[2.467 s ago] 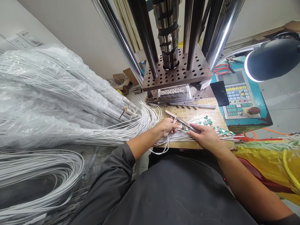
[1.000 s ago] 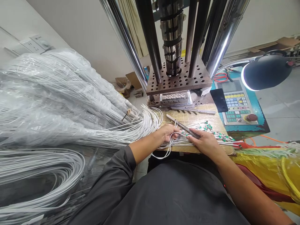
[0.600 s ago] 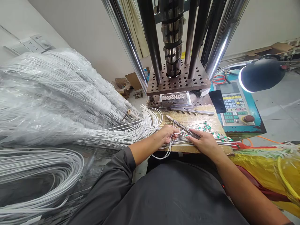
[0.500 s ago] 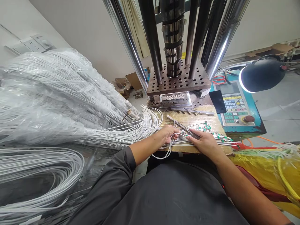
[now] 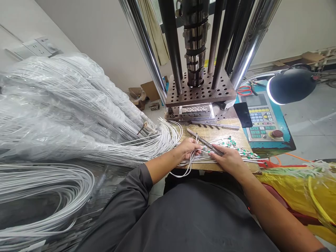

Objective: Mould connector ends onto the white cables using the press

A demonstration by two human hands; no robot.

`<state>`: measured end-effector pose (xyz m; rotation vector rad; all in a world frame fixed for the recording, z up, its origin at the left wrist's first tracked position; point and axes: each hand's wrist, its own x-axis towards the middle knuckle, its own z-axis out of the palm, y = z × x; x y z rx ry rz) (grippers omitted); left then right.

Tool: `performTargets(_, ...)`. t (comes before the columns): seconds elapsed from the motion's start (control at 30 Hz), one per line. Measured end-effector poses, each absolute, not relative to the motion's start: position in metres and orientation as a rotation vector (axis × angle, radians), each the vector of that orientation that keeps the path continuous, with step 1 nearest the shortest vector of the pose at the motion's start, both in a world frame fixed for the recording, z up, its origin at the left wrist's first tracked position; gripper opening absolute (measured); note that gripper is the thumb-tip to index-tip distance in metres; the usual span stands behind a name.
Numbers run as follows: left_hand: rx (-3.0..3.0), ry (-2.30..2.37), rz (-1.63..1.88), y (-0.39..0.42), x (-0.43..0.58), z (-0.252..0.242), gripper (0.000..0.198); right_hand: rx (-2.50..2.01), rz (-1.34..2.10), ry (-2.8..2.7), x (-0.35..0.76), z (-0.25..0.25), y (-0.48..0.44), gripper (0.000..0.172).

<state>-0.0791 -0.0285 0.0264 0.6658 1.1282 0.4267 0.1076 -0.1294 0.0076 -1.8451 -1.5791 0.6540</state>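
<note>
My right hand (image 5: 228, 157) is closed round the near end of a narrow metal bar (image 5: 202, 140), held slantwise over the bench. Beside its middle, my left hand (image 5: 189, 148) pinches thin white cables (image 5: 189, 167), which loop down past the bench's front edge. One cable end seems to meet the bar, but the fingers partly hide the spot. Beneath both hands lie more white cables with small green-marked ends (image 5: 232, 141). A second metal bar (image 5: 220, 126) with short pieces along it rests farther back on the bench.
A press with a perforated plate (image 5: 201, 94) stands behind the bench (image 5: 240, 133). Plastic-wrapped cable bundles (image 5: 60, 101) fill the left, with a cable coil (image 5: 78, 196) below. At right are a control panel (image 5: 262, 119), a lamp (image 5: 292, 84) and yellow sacking (image 5: 296, 190).
My left hand has shifted its fingers slightly at the bar, and the cable loop there has moved a little. My right hand keeps its hold on the bar.
</note>
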Motion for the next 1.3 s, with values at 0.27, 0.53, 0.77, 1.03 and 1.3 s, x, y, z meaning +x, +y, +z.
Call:
performTargets(0.27,0.916,0.994,0.622,-0.011,-0.091,0.040,0.028,-1.855,0.680,-1.557,0.109,0.010,-0.132,0.052)
performTargets(0.53,1.296,1.058,0.687,-0.007,-0.094,0.030,0.027,-1.841,0.685,-1.567,0.110,0.006,-0.132,0.049)
performTargets(0.77,2.146,1.075,0.530,-0.025,-0.109,0.030,0.025,-1.834,0.689,-1.544,0.111,0.003,-0.131,0.049)
performTargets(1.03,2.357,1.040,0.434,-0.029,-0.109,0.022,0.025,-1.837,0.665,-1.528,0.111,0.002,-0.131,0.049)
performTargets(1.3,2.362,1.044,0.448,-0.032,-0.109,0.017,0.027,-1.834,0.693,-1.509,0.111,0.004,-0.130,0.049)
